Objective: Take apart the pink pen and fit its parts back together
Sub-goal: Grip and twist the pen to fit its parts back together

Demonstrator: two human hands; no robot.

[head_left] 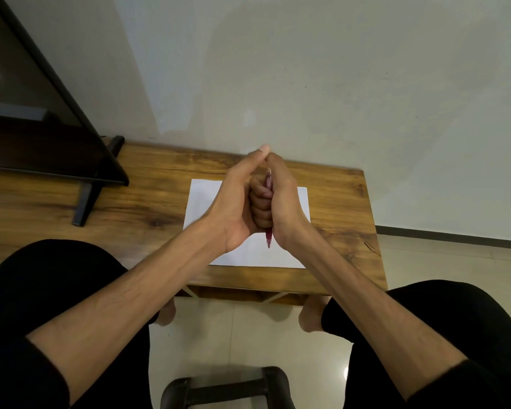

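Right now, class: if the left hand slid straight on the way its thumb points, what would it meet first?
Probably the pale wall behind the wooden table. The left hand, gripping the pink pen, points away past the table's far edge; depth is unclear.

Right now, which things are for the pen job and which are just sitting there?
For the job:
pen, held upright between both hands
left hand
right hand
paper lying under the hands

Just there:
table
black screen on a stand, at the left
chair

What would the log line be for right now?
left hand: grips pen | right hand: grips pen | pen: whole, above paper
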